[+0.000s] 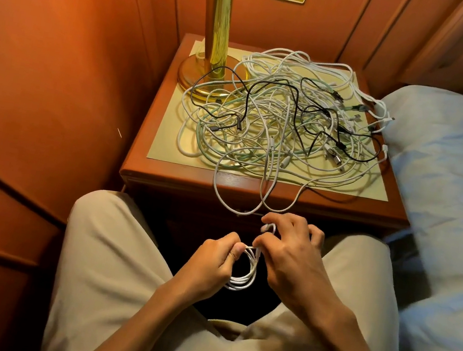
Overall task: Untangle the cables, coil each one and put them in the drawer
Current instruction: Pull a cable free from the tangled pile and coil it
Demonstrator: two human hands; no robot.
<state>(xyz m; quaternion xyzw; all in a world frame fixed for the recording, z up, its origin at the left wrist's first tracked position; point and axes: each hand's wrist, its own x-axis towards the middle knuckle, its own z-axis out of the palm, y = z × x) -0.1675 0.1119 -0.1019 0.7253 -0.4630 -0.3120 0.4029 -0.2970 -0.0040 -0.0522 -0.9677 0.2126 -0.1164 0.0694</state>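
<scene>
Near the knees, the left hand [212, 260] grips a small white coil [244, 271] to keep its loops together. At 1 o'clock of it, the right hand [288, 248] pinches the loose end, probably to wrap it around. Further at 12 o'clock, the tangled cables [282, 116] lie on the nightstand [169, 138], beside a brass lamp [216, 36]. I cannot see the drawer clearly.

The person wears light beige trousers [127, 250]; both forearms are bare, without sleeves.
</scene>
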